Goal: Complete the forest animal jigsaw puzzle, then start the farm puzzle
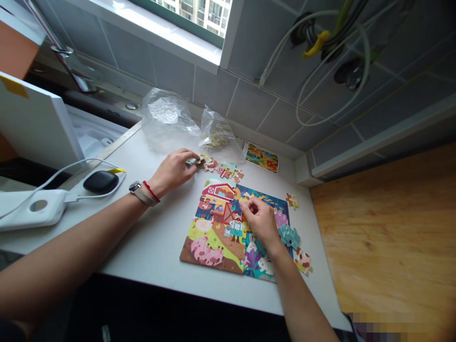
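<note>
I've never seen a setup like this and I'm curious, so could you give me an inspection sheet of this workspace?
Surface: white countertop, bearing everything below.
Job's things: farmyard jigsaw puzzle, partly assembled; loose pieces beyond it, more at its right edge; picture card near the wall.
Clutter: two clear plastic bags; black oval case.
Grips: left hand pinches a pale piece; right hand has its fingers at the puzzle, hold unclear.
Cables: white cable from a power bank; white cables on the wall.
Surroundings: grey tiled wall, window, wooden board.
</note>
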Tool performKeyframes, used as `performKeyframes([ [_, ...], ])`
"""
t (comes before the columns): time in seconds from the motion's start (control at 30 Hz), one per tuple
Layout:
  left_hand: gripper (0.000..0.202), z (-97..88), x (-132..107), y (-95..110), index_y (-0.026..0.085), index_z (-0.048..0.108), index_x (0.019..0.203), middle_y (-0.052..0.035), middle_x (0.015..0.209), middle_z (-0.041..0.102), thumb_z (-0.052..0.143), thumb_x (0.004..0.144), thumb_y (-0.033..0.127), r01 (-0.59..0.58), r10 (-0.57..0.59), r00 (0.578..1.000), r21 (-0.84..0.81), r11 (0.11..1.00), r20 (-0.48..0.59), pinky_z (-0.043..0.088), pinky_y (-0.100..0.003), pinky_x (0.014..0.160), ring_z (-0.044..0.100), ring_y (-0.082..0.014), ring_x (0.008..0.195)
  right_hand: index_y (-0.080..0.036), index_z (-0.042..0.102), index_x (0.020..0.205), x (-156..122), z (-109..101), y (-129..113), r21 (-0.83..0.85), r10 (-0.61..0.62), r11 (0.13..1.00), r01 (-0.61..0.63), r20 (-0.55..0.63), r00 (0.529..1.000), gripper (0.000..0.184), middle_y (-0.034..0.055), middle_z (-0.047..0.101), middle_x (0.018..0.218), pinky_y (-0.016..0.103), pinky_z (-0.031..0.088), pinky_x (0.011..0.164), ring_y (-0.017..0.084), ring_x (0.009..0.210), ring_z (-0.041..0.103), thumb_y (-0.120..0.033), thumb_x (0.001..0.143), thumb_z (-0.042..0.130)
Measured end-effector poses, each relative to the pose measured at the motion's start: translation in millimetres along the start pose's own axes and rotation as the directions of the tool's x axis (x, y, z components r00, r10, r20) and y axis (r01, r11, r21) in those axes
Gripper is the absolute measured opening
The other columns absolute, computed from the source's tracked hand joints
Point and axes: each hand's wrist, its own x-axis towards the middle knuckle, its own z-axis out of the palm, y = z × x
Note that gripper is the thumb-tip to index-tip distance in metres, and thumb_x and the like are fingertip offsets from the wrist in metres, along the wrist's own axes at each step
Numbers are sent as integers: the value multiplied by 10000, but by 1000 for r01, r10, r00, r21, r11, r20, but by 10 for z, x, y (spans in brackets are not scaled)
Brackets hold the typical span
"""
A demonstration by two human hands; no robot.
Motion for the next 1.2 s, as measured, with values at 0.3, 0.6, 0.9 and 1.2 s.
performKeyframes([
  [0.3, 296, -103, 53, -6, 198, 777, 1175, -83, 1035, 827, 609, 958, 308, 206, -226, 954, -120, 971, -195, 606, -300, 757, 798, -229, 825, -230, 570, 659, -10, -3, -18, 4, -12, 1000, 12, 1, 1000, 422, -34, 571, 587, 277, 376, 583, 138, 547, 506, -527, 945, 655],
  [0.6, 509, -99, 20, 267, 122, 742, 1168, -115, 991, 786, 842, 825, 485, 216, -222, 972, -696, 685, 82, 608, -236, 510, 777, -211, 760, -214, 634, 703, -15, 22, -30, 153, -28, 988, 31, -25, 999, 389, -32, 582, 599, 269, 401, 580, 124, 545, 496, -514, 946, 683],
  [0.9, 149, 25, -256, 680, 154, 748, 966, -71, 950, 772, 795, 919, 288, 2, 113, 989, -785, 619, 92, 672, -280, 740, 774, -186, 886, -292, 533, 1533, -137, 77, -230, 705, 10, 613, -358, 446, 895, 782, 67, 805, 1008, 279, 587, 544, 206, 714, 766, -714, 896, 698],
  [1.2, 290, 107, -413, 802, 186, 721, 904, -84, 984, 766, 571, 930, -60, -446, 611, 791, -670, 593, 14, 646, -313, 903, 757, -185, 1009, -270, 814, 1081, -119, 185, -166, 701, 115, 674, -232, 210, 971, 344, 69, 820, 1102, 349, 644, 845, 241, 996, 767, -509, 835, 847],
])
